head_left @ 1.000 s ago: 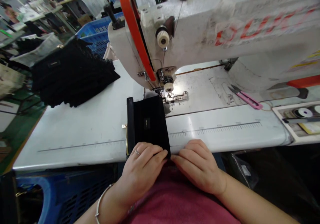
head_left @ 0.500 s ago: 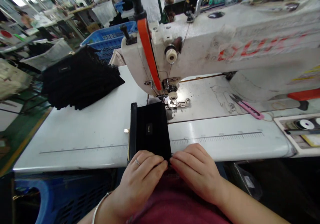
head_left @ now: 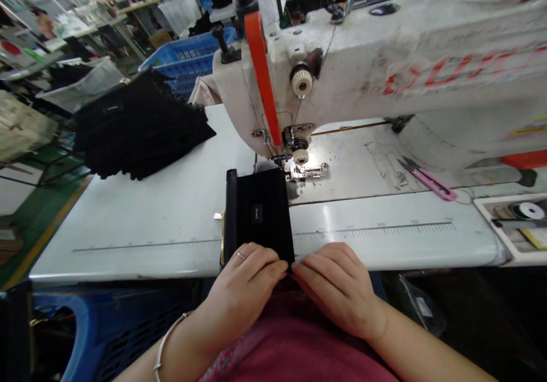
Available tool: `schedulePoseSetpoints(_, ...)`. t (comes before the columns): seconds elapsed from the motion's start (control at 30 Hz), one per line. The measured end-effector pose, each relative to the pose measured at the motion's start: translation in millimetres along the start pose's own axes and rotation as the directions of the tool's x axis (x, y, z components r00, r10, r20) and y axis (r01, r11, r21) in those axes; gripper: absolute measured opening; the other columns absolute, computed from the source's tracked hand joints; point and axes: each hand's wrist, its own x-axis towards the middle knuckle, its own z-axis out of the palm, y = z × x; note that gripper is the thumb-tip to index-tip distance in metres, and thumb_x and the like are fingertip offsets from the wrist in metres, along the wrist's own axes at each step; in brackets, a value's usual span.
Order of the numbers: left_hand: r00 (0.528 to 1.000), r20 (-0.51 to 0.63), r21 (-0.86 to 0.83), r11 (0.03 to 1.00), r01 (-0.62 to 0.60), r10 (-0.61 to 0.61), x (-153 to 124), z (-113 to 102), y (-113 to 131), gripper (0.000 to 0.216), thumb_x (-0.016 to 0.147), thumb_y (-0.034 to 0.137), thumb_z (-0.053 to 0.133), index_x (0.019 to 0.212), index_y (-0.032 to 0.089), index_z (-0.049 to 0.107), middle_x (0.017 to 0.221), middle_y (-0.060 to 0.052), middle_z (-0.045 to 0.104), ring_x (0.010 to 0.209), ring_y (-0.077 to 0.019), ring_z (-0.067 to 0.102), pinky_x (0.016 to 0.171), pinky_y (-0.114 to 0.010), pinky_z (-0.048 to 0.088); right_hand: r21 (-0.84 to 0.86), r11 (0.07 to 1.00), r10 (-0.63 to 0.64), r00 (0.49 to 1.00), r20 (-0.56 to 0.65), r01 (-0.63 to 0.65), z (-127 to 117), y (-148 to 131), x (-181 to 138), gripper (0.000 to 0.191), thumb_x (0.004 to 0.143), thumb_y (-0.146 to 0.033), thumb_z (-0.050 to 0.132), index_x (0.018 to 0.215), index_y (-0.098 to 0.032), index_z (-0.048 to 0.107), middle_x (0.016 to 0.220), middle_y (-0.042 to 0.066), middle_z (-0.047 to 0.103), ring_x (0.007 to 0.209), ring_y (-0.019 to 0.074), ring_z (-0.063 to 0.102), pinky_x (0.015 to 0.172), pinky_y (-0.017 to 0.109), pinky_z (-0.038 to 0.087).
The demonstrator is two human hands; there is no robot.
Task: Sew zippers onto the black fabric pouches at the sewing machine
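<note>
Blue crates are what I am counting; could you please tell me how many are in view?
2. One blue crate stands behind the sewing machine, the other below the table's near edge at left; more may be hidden farther back.

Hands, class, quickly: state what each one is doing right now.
Left hand: fingers curled over the black pouch's near edge, holding it.
Right hand: fingertips at the pouch's near corner; grip cannot be told.

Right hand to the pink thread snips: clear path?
Probably yes. The right hand rests at the black pouch's near edge, and only bare table lies between it and the pink thread snips.
</note>
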Motion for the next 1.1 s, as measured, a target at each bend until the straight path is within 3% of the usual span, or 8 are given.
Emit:
schedulePoseSetpoints(0.17,0.997,-0.061,-0.104,0.994,0.039,-0.046,7,-7,2,0.019,0.096,0.009,0.047,0.105,0.016,0.063,0.095,-0.005,0.061,0.089,-0.017,0.055,0.084,-0.034,0.048,-0.002,0.999,0.044,0.999,-0.023,-0.044,3,-1,-2,0.008,0.085,-0.009,0.066,0.089,-0.016,0.064,0.085,0.003,0.066,0.076,0.0163,0.055,0.073,0.034,0.044)
schedulePoseSetpoints(0.3,0.993,-0.059,-0.131,0.987,0.097,-0.105,7,-5,4,0.019,0.095,0.01,0.048,0.104,0.016,0.063,0.096,-0.006,0.06,0.089,-0.0172,0.055,0.085,-0.035,0.048,-0.021,0.999,0.024,1.0,0.002,-0.024,3,-1,-1,0.017,0.087,-0.01,0.065,0.103,-0.014,0.065,0.089,0.005,0.068,0.079,0.0168,0.056,0.074,0.034,0.044)
schedulePoseSetpoints(0.47,0.997,-0.063,-0.062,0.997,0.04,-0.044,5,-1,3,0.018,0.096,0.012,0.05,0.107,0.017,0.063,0.097,-0.007,0.062,0.093,-0.0188,0.055,0.086,-0.037,0.048,-0.01,1.0,0.022,1.0,-0.017,-0.022,3,-1,2,0.009,0.086,-0.009,0.065,0.094,-0.014,0.065,0.086,0.005,0.068,0.077,0.0171,0.054,0.072,0.035,0.043)
schedulePoseSetpoints(0.63,0.951,-0.247,-0.194,0.971,0.139,-0.186,10,-6,4,0.015,0.093,0.008,0.055,0.101,0.017,0.064,0.094,-0.005,0.062,0.088,-0.0149,0.057,0.08,-0.03,0.05,-0.032,0.999,-0.006,1.0,-0.001,0.006,2,-2,4,0.017,0.089,-0.011,0.063,0.106,-0.013,0.066,0.09,0.005,0.07,0.079,0.0167,0.057,0.075,0.035,0.045)
schedulePoseSetpoints(0.73,0.944,-0.309,-0.155,0.986,0.069,-0.114,8,-7,6,0.02,0.091,0.004,0.057,0.103,0.018,0.065,0.094,-0.004,0.064,0.087,-0.0145,0.056,0.079,-0.028,0.051,-0.034,0.999,-0.042,0.999,0.005,0.042,0,-1,4,0.013,0.091,-0.011,0.06,0.103,-0.014,0.067,0.091,0.003,0.072,0.079,0.0152,0.058,0.077,0.035,0.045)
schedulePoseSetpoints(0.87,0.985,-0.174,-0.028,0.999,-0.021,0.016,2,-3,5,0.025,0.093,0.007,0.054,0.113,0.018,0.064,0.103,-0.006,0.065,0.095,-0.0179,0.055,0.087,-0.034,0.051,-0.019,0.997,-0.07,0.997,0.008,0.07,-2,0,3,0.012,0.093,-0.01,0.058,0.097,-0.015,0.068,0.09,0.002,0.073,0.078,0.0146,0.057,0.079,0.037,0.045)
schedulePoseSetpoints(0.97,0.996,-0.09,-0.019,1.0,-0.012,0.01,-1,2,3,0.025,0.096,0.009,0.049,0.114,0.016,0.063,0.106,-0.007,0.064,0.097,-0.0191,0.055,0.091,-0.036,0.05,-0.015,0.998,-0.064,0.998,0.01,0.064,-2,0,1,0.012,0.091,-0.01,0.061,0.099,-0.015,0.068,0.089,0.001,0.072,0.077,0.0149,0.058,0.079,0.037,0.045)
schedulePoseSetpoints(1.1,0.998,-0.061,-0.009,1.0,-0.012,0.012,-2,4,1,0.024,0.096,0.009,0.046,0.112,0.016,0.062,0.103,-0.008,0.063,0.094,-0.0189,0.055,0.09,-0.036,0.049,-0.009,0.998,-0.058,0.998,0.018,0.058,0,1,0,0.015,0.088,-0.01,0.065,0.102,-0.014,0.068,0.09,0.002,0.072,0.079,0.015,0.059,0.08,0.037,0.046)
